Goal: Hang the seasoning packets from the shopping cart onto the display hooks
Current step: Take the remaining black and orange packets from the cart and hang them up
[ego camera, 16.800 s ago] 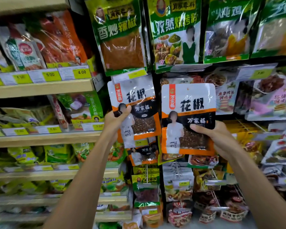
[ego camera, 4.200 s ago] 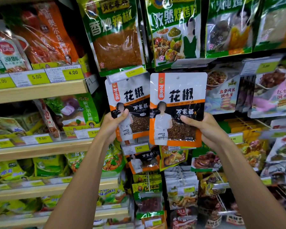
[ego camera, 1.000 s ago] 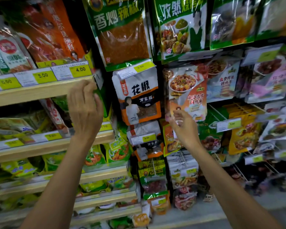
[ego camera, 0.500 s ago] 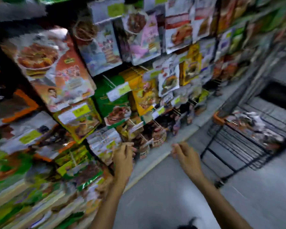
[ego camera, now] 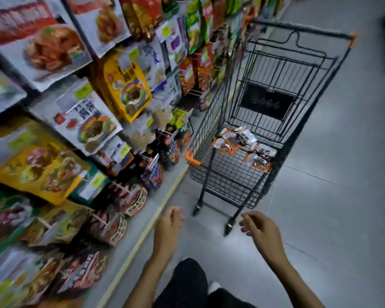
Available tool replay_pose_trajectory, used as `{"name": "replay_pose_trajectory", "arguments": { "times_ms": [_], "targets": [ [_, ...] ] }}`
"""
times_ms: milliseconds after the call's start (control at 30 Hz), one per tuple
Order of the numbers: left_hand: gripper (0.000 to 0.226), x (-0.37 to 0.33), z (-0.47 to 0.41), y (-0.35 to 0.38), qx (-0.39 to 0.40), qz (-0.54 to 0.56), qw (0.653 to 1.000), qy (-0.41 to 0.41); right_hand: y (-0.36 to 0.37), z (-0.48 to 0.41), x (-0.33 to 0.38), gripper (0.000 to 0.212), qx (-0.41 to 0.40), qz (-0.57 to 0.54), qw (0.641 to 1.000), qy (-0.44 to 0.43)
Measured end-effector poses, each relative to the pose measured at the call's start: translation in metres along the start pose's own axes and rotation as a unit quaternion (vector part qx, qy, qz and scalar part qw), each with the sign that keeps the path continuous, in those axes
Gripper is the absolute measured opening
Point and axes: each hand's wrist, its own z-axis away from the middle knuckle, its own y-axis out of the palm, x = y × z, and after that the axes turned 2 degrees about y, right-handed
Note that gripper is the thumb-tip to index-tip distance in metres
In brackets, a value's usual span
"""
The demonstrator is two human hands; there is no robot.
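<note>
Down the left of the frame hangs the blurred wall of bright foil packets on display hooks point(ego camera: 111, 90). At bottom centre, the left hand point(ego camera: 168, 230) hangs empty, fingers loosely curled. Right of it, the right hand point(ego camera: 261, 231) is empty too, fingers half bent. This looks like the fetching step. Centre right stands the black wire shopping cart point(ego camera: 211, 130), and the orange-and-white seasoning packets point(ego camera: 242, 144) lie on its floor. Next comes a reach down over the rim for one.
</note>
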Motion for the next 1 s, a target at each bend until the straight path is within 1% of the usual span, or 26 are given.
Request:
{"name": "replay_pose_trajectory", "arguments": {
  "times_ms": [133, 200, 367, 467, 533, 600, 700, 767, 833, 933, 1000],
  "targets": [
    [0.024, -0.033, -0.064, 0.027, 0.022, -0.005, 1.0, 0.02, -0.015, -0.057, 0.005, 0.02, -0.052, -0.028, 0.998, 0.023],
    [0.024, -0.049, -0.104, 0.042, 0.037, -0.026, 0.998, 0.032, -0.021, -0.091, 0.007, 0.022, -0.084, -0.04, 0.995, 0.035],
    [0.024, -0.104, -0.223, 0.079, 0.049, -0.092, 0.988, 0.113, -0.023, -0.19, 0.023, 0.02, -0.128, -0.057, 0.988, 0.06],
    [0.023, -0.138, -0.3, 0.097, 0.037, -0.139, 0.976, 0.16, -0.02, -0.256, 0.033, 0.016, -0.134, -0.057, 0.986, 0.077],
    [0.023, -0.154, -0.351, 0.112, 0.028, -0.159, 0.972, 0.173, -0.017, -0.303, 0.034, 0.015, -0.131, -0.052, 0.986, 0.09],
    [0.026, -0.164, -0.398, 0.129, 0.008, -0.199, 0.963, 0.181, -0.012, -0.35, 0.029, 0.019, -0.132, -0.054, 0.984, 0.108],
    [0.036, -0.172, -0.459, 0.156, 0.013, -0.229, 0.958, 0.171, -0.001, -0.423, 0.011, 0.02, -0.143, -0.089, 0.975, 0.145],
    [0.045, -0.172, -0.493, 0.174, 0.021, -0.24, 0.957, 0.16, 0.009, -0.472, -0.006, 0.021, -0.135, -0.113, 0.967, 0.185],
    [0.051, -0.168, -0.519, 0.192, 0.035, -0.247, 0.954, 0.167, 0.022, -0.513, -0.028, 0.02, -0.121, -0.141, 0.959, 0.216],
    [0.049, -0.159, -0.539, 0.213, 0.061, -0.254, 0.948, 0.182, 0.045, -0.561, -0.063, 0.024, -0.104, -0.172, 0.944, 0.26],
    [0.038, -0.152, -0.546, 0.218, 0.062, -0.255, 0.94, 0.217, 0.06, -0.583, -0.087, 0.03, -0.104, -0.182, 0.934, 0.291]
  ]
}}
